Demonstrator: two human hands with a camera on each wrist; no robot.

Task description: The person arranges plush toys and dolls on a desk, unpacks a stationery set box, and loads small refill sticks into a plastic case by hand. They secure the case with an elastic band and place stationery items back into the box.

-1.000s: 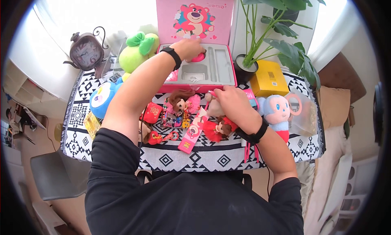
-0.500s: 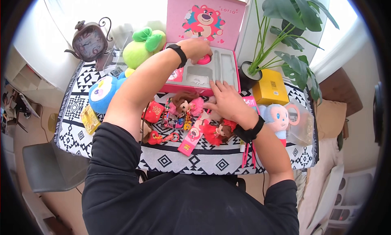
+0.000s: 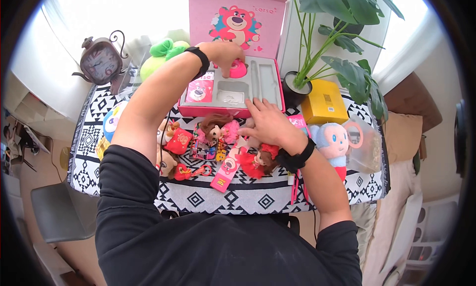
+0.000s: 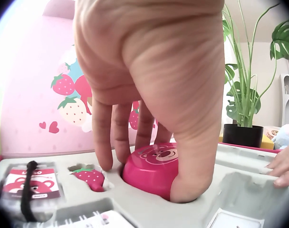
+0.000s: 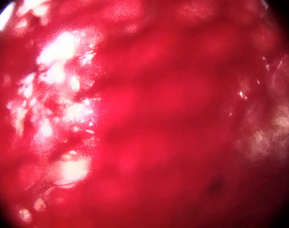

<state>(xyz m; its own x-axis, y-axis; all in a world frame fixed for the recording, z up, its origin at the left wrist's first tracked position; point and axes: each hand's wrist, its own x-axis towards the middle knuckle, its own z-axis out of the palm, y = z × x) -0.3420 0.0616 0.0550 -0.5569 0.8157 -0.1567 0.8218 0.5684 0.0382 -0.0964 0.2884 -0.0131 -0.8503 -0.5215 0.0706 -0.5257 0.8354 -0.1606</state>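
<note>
Fingers of the right hand (image 3: 274, 126) were bent over a pale fluffy thing in front of the box (image 3: 218, 109) a second ago; now they lie spread at the box's front edge, near the middle of the frame, released and holding nothing. That puts both hands at the box, the right seeming to steady it while the left deals with what is inside; this is a judgement. The left hand (image 3: 225, 53) has stayed over the round pink case (image 3: 238, 69), in the upper middle of the frame, its fingers on one side and thumb on the other, grasping it. In the left wrist view the case is glossy deep pink, with a bear face on its top, upright and low in its hollow in the grey tray (image 4: 227, 164); whether it is lifting or settling I cannot tell. A strawberry-shaped piece (image 4: 91, 179) sits just beside it. Dolls (image 3: 218, 132) lie on the counter (image 3: 196, 199), below the box in the frame. The right wrist view shows only a red blur.
</note>
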